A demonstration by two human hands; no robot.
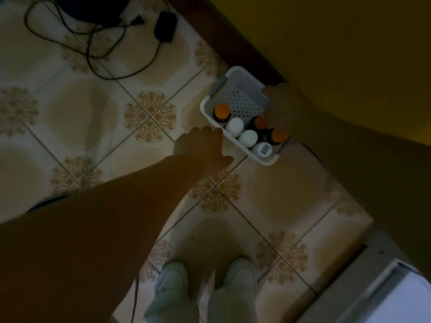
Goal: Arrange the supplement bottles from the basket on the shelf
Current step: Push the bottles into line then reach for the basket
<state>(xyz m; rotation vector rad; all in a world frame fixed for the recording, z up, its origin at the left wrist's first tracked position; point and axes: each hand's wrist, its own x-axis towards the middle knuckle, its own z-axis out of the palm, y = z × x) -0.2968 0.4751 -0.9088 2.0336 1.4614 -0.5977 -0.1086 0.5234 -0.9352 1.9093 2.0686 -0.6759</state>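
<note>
A white perforated basket (235, 76) sits on the tiled floor against a yellow wall. Several supplement bottles stand in it: an orange-capped one (222, 110) at the left, two white-capped ones (235, 126) (248, 137), a white one with a label (263, 149), and two more orange-capped ones (260, 123) (279, 135). My right hand (285, 106) reaches down over the basket's right side, above the orange caps; whether it grips one is hidden. My left hand (201, 145) hovers just left of the basket, fingers loosely spread, holding nothing.
A black power adapter (165, 26) and tangled cables (93, 47) lie on the floor at the top left. My two white shoes (172, 276) stand at the bottom. A pale grey ledge (384, 283) fills the bottom right corner. The scene is dim.
</note>
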